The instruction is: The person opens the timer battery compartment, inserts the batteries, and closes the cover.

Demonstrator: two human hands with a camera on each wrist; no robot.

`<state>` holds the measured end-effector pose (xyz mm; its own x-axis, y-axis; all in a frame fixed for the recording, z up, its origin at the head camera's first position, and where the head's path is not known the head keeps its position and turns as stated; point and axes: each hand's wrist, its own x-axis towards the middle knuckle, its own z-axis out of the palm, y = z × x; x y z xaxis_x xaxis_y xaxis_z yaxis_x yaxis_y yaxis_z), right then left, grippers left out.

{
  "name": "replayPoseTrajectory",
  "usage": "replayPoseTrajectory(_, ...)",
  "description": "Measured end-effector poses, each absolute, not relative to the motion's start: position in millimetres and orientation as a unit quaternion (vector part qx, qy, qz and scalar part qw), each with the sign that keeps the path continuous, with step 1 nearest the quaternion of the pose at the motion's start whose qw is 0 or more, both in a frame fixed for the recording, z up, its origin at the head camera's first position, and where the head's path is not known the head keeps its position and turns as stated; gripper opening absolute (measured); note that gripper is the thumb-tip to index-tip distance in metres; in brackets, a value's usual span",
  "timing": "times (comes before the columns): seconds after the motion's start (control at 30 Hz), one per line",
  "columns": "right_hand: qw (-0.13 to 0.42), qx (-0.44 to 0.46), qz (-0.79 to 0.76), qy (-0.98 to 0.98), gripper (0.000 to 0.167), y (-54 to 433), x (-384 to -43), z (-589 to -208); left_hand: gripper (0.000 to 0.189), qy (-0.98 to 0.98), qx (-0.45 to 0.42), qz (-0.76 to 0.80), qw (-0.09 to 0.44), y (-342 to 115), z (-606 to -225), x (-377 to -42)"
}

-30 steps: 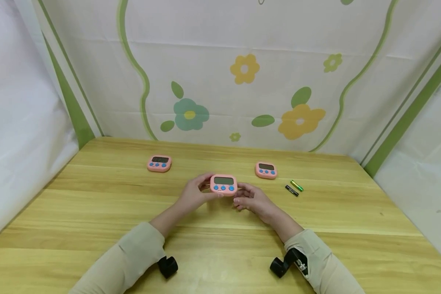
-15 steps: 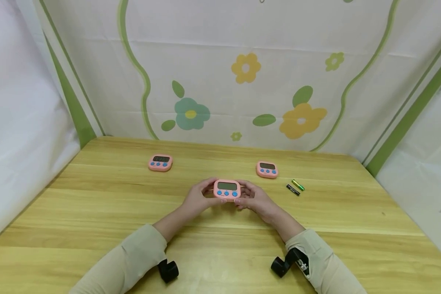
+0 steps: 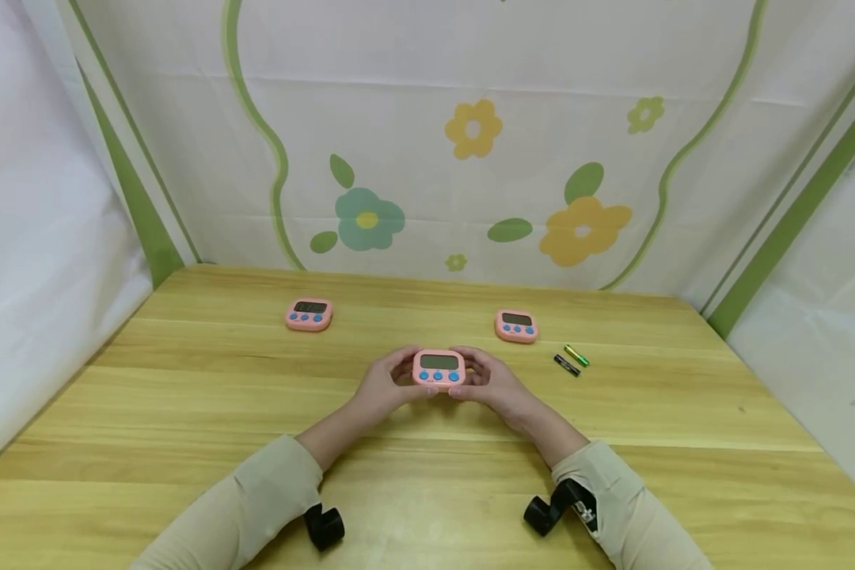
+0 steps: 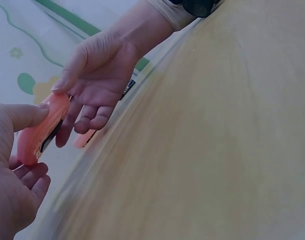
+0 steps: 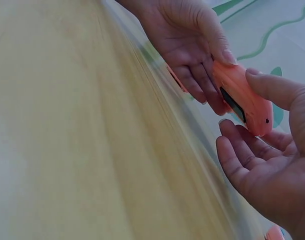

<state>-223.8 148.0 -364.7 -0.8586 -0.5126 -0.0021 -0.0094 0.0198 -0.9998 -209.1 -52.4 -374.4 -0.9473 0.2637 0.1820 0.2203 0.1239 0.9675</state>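
A pink digital kitchen timer (image 3: 438, 369) with a grey screen and blue buttons is held up between both hands, face toward the head camera. My left hand (image 3: 383, 384) grips its left side, the thumb at the bottom edge and the fingers behind. On the opposite side, my right hand (image 3: 497, 388) pinches it the same way. From the left wrist, the timer (image 4: 42, 127) appears edge-on, raised off the table. Each thumb presses its lower edge in the right wrist view, where a small dark hole marks the end of the timer (image 5: 245, 95).
Two similar pink timers rest toward the back of the wooden table (image 3: 427, 491): a left timer (image 3: 309, 315) with faint digits and a right timer (image 3: 516, 326). Beside the latter lie a green battery (image 3: 576, 355) and a black battery (image 3: 566, 365). A flowered curtain (image 3: 413, 166) hangs behind.
The right hand, loosely at the timer's side a second ago, now grips it together with the left. The timer has come slightly down toward the person. Other timers and batteries stay put.
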Motion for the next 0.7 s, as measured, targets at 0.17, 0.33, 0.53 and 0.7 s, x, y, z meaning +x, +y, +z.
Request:
replayPoseTrajectory(0.17, 0.183, -0.195, -0.672, 0.691, 0.068, 146.9, -223.6, -365.1, 0.066, 0.733, 0.165, 0.660, 0.029, -52.6, -374.3, -208.4)
replayPoseTrajectory(0.33, 0.181, -0.200, -0.666, 0.696, 0.067, 146.7, -223.5, -365.2, 0.063, 0.726, 0.139, 0.671, 0.055, -51.5, -374.6, -210.7)
replayPoseTrajectory(0.53, 0.167, -0.199, -0.657, 0.707, 0.065, 147.3, -223.0, -364.2, 0.064, 0.714, 0.140, 0.683, 0.066, -52.3, -374.7, -211.1)
replayPoseTrajectory(0.7, 0.145, -0.206, -0.661, 0.707, 0.062, 146.7, -222.7, -364.2, 0.062, 0.720, 0.130, 0.679, 0.055, -52.1, -374.2, -210.5)
